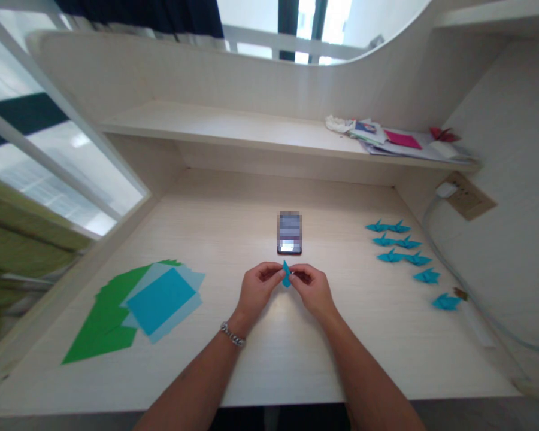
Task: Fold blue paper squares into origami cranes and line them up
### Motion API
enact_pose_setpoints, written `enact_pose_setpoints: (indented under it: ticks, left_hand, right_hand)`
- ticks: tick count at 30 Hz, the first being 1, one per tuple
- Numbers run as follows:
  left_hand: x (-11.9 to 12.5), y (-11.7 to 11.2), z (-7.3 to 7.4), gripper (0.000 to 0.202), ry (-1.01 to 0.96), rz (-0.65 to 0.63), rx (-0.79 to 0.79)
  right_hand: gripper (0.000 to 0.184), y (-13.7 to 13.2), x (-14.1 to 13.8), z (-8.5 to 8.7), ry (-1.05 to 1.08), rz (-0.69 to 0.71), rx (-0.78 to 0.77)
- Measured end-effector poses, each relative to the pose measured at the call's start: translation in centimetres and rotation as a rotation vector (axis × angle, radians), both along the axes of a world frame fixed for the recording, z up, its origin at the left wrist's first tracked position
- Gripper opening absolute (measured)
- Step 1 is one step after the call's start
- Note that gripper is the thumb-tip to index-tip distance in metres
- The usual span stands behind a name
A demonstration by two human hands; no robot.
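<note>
Both of my hands meet over the middle of the pale wooden desk (269,359). Between them is a small, partly folded piece of blue paper (286,274). My left hand (257,290), with a metal bracelet at the wrist, pinches its left side. My right hand (312,289) pinches its right side. The fingers of both hands are closed on the paper, which is held just above the desk. Right behind it a phone (290,233) lies flat with its screen lit.
A fanned stack of blue and green paper sheets (144,305) lies at the left. Several finished blue folded paper figures (406,254) sit in rows at the right. A shelf (233,129) behind holds papers and books (399,142). A wall socket (469,197) with a cable is at the right.
</note>
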State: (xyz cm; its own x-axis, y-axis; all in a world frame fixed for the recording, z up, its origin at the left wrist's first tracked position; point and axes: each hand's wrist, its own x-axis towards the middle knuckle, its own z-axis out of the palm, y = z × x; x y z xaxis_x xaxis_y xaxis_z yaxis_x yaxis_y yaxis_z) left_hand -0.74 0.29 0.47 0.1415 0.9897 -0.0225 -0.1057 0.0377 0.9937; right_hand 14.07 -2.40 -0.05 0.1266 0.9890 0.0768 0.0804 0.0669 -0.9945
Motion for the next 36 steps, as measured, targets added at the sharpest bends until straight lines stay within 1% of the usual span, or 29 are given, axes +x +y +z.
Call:
enact_pose_setpoints:
  ticks: [4, 8, 14, 17, 24, 30, 33, 36]
  left_hand:
    - [0.1, -0.1, 0.0, 0.023, -0.017, -0.026, -0.012]
    - [0.3, -0.3, 0.1, 0.019, -0.036, -0.107, -0.028]
    - [0.4, -0.5, 0.0, 0.019, -0.052, -0.202, -0.045]
    - [0.3, -0.4, -0.2, 0.017, -0.045, -0.220, -0.036]
    - [0.4, -0.4, -0.4, 0.011, 0.042, -0.171, 0.051]
    - [0.5, -0.5, -0.6, 0.017, 0.042, -0.039, 0.081]
    - [0.4, -0.4, -0.8, 0.018, 0.022, -0.029, 0.066]
    - [0.4, -0.5, -0.9, 0.019, 0.023, -0.054, 0.065]
  right_hand:
    - [0.019, 0.0, -0.1, 0.0, 0.022, -0.017, -0.015]
    - [0.017, 0.0, 0.0, 0.3, -0.007, -0.074, -0.023]
    - [0.017, 0.0, 0.0, 0.5, -0.024, -0.085, 0.004]
    - [0.017, -0.1, 0.0, 0.6, -0.028, -0.093, 0.002]
    - [0.018, -0.1, -0.1, 0.5, 0.013, -0.094, -0.019]
    - [0.020, 0.3, -0.2, -0.1, 0.107, -0.027, -0.057]
    - [0.021, 0.4, -0.2, -0.4, 0.146, -0.014, -0.063]
    - [0.021, 0.4, -0.2, -0.4, 0.139, -0.038, -0.063]
